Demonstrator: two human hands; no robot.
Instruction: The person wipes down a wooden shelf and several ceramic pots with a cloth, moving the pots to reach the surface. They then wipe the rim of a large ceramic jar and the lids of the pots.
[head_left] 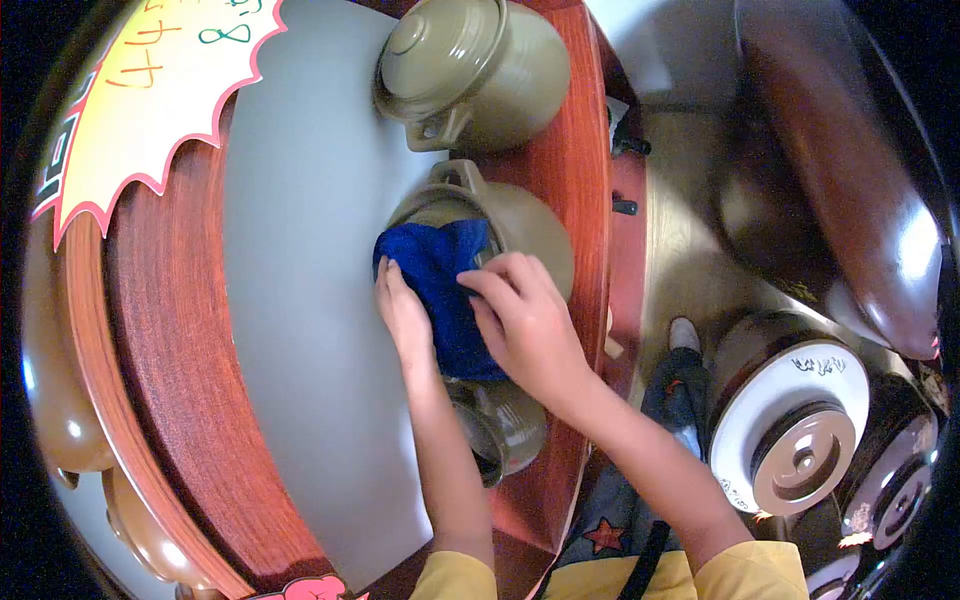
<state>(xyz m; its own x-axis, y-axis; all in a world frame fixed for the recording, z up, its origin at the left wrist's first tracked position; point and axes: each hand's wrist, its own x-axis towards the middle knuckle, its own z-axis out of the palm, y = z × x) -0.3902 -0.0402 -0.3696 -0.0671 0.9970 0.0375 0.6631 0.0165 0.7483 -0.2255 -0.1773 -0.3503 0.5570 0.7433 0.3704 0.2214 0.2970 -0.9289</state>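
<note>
**Where the cloth drapes, one hand braces and one pinches**

While my left hand (405, 315) lies against the cloth (440, 285), fingers straight and close together, my right hand (535, 325) curls in from the other side. Its thumb and fingertips seem to pinch a fold of the cloth; I can't tell how firmly. The blue cloth lies bunched over the top of the middle pot (535, 225), between my hands, just beside the handle (458, 175).

I judge that the flat left hand braces that side, so neither cloth nor pot shifts under the right one's fingers. The bunching probably pads my grip, though it hides much of the pot's top.

A lidded pot (530, 75) sits near on one side, a smaller pot (520, 425) on the other, all in a row on the red shelf (585, 180), perhaps so each top is within reach.
</note>
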